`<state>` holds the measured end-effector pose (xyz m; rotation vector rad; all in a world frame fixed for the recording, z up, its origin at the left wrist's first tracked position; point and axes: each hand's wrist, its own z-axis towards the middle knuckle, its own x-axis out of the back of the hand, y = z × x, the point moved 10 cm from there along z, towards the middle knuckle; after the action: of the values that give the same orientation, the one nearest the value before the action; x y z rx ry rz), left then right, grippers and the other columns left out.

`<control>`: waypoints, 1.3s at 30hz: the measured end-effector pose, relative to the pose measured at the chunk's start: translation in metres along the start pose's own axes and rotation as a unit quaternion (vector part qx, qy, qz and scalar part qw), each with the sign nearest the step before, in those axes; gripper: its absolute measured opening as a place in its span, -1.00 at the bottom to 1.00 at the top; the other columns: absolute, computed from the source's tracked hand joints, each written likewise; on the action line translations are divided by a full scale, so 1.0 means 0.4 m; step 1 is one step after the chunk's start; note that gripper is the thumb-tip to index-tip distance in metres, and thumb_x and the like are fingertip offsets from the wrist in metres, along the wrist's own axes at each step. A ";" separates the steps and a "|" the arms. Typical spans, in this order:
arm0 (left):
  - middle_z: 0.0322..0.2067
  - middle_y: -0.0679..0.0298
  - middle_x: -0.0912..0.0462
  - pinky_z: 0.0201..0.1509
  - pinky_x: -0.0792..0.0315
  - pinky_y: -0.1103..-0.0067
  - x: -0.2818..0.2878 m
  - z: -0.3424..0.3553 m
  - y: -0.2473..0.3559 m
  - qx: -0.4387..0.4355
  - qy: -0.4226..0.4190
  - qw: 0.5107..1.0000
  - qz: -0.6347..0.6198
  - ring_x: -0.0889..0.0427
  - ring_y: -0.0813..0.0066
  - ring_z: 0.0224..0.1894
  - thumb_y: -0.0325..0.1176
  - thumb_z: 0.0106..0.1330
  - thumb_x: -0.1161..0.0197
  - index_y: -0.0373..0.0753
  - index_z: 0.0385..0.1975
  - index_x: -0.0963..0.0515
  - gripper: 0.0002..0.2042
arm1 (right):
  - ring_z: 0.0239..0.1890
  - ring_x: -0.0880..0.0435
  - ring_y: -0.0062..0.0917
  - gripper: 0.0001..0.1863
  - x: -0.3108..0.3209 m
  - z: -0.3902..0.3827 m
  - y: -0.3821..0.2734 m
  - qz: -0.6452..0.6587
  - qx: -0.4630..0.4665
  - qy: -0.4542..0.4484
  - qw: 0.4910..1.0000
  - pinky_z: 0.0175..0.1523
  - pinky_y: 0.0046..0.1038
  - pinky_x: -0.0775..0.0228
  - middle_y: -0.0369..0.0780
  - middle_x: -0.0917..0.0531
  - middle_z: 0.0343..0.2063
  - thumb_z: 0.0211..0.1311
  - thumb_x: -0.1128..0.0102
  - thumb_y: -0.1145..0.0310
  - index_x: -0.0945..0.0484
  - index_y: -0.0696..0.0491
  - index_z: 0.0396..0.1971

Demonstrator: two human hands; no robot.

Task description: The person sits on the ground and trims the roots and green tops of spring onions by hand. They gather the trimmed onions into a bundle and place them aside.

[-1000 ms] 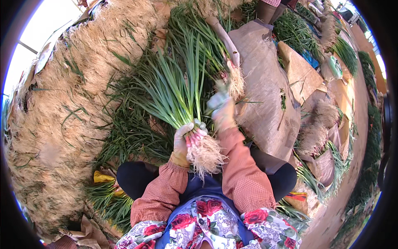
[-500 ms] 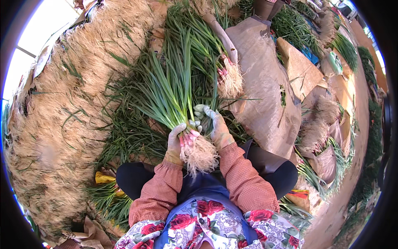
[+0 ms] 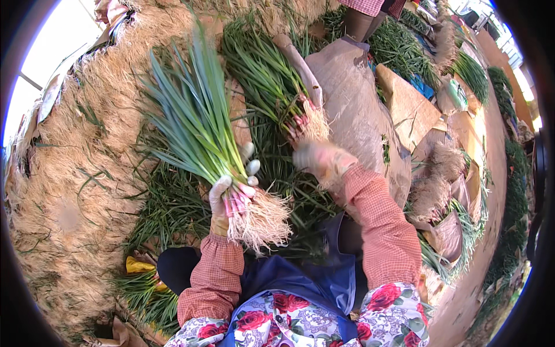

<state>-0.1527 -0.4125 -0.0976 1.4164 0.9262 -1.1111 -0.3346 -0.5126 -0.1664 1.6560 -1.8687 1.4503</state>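
Note:
My left hand (image 3: pixel 221 195), in a pale stained glove, is closed round a bunch of green garlic (image 3: pixel 205 124). Its long leaves point away from me, and the pinkish bulbs and pale roots hang toward my lap. Blurred by motion, my gloved right hand (image 3: pixel 325 162) is just below the roots of a second green garlic bundle (image 3: pixel 272 81). I cannot tell whether it touches that bundle. The second bundle lies beyond, partly beside a rolled pale sheet edge (image 3: pixel 300 66). Loose green leaves (image 3: pixel 277 173) are spread beneath both hands.
A heap of straw-coloured roots (image 3: pixel 75 191) fills the left side. Brown sheeting (image 3: pixel 352 92) lies to the right, with further bundles (image 3: pixel 442 179) beyond it. Another person's legs (image 3: pixel 361 20) show at the top. A yellow wrapper (image 3: pixel 139 264) sits near my left knee.
My right hand has left the held bunch and moved right toward the second bundle's roots. The left hand has shifted slightly left and nearer to me with the bunch.

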 end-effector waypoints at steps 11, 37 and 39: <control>0.07 -0.16 -0.50 0.21 -0.46 0.41 0.090 0.001 -0.091 0.069 0.086 0.993 0.051 -0.49 0.14 0.16 -0.22 0.31 -0.16 -0.55 0.08 -0.41 -0.50 | -0.35 -0.68 -0.18 -0.77 0.147 0.022 -0.047 -0.053 0.036 0.302 0.951 -0.26 -0.21 -0.52 -0.15 -0.67 -0.33 0.30 -0.02 0.15 -0.50 -0.04 -0.19; -0.11 -0.07 -0.60 -0.09 -0.54 0.51 0.170 -0.054 -0.109 0.064 0.134 0.987 0.053 -0.60 0.13 -0.10 -0.33 0.22 -0.21 -0.54 -0.01 -0.44 -0.57 | -0.52 -0.51 -0.75 -0.65 -0.339 0.035 0.022 0.703 0.011 0.046 0.709 -0.49 -0.72 -0.27 -0.36 -0.60 -0.39 0.27 -0.07 0.47 -0.45 0.14 0.07; -0.13 -0.12 -0.62 -0.32 -0.52 0.68 0.151 -0.060 -0.098 0.074 0.155 0.983 0.069 -0.65 0.34 -0.29 -0.37 0.20 -0.21 -0.58 0.00 -0.42 -0.56 | -0.71 -0.28 -0.78 -0.75 -0.265 -0.005 -0.014 0.734 0.059 0.054 0.674 -0.61 -0.74 -0.08 -0.38 -0.57 -0.52 0.29 -0.14 0.35 -0.53 0.12 -0.09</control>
<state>-0.1706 -0.3852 -0.1662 1.7843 0.9590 -0.8843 -0.2967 -0.4464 -0.2400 -0.4124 -3.1449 1.9206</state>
